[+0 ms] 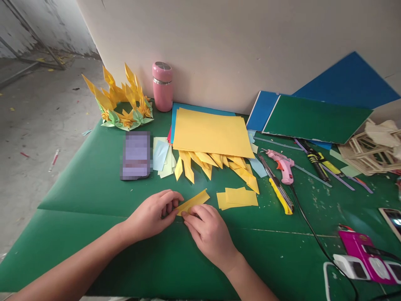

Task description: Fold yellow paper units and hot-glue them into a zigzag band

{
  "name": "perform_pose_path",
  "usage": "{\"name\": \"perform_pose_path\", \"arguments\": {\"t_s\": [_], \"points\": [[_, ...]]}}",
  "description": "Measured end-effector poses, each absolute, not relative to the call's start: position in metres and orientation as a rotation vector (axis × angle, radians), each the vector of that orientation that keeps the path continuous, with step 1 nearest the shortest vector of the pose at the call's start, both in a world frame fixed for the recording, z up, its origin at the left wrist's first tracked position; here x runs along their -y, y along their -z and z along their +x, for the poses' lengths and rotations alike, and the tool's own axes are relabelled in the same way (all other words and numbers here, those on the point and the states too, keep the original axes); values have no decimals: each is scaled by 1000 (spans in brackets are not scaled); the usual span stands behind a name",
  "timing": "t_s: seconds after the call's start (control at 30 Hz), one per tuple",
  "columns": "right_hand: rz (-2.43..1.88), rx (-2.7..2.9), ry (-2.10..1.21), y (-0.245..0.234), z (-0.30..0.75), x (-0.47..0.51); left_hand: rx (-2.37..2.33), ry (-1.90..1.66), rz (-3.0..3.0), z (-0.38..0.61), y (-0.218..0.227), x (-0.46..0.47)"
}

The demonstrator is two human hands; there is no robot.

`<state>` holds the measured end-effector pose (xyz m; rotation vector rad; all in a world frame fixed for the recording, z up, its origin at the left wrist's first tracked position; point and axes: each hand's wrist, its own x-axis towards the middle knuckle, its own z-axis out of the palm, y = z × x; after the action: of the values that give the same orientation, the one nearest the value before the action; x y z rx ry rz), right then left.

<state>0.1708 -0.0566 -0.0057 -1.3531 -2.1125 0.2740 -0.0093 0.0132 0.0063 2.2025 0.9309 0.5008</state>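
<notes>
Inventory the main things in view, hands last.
Folded strip: 1, yellow, front middle
Small cards: 2 or more, yellow, right of strip
Large sheets: several, yellow, blue, back middle
Folded points: several, yellow, partly under sheets
Slips: several, green, blue, left of sheets
Paper crown: 1, yellow, green, back left
Flask: 1, pink, right of crown
Pixelated item: 1, purple, left of slips
Glue gun: 1, pink, right of sheets
Utility knife: 1, yellow, beside glue gun
Boards: several, blue, green, back right
Wooden framework: 1, tan, far right
Power strip: 1, magenta, white, near right
Phone: 1, pale, right edge
Table: 1, green, beneath
Left hand: 1, bare, on strip
Right hand: 1, bare, on strip
</notes>
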Motion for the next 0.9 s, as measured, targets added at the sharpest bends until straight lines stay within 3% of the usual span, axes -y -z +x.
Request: {"name": "perform_pose_path", "arguments": {"t_s": [0.23, 0.9], "points": [[-1360, 2113, -293, 4, 171, 55, -838, -583, 2723, -18, -9, 15], [-1374, 2095, -292, 5, 169, 55, -918, -416, 2964, -22, 10, 34]]}}
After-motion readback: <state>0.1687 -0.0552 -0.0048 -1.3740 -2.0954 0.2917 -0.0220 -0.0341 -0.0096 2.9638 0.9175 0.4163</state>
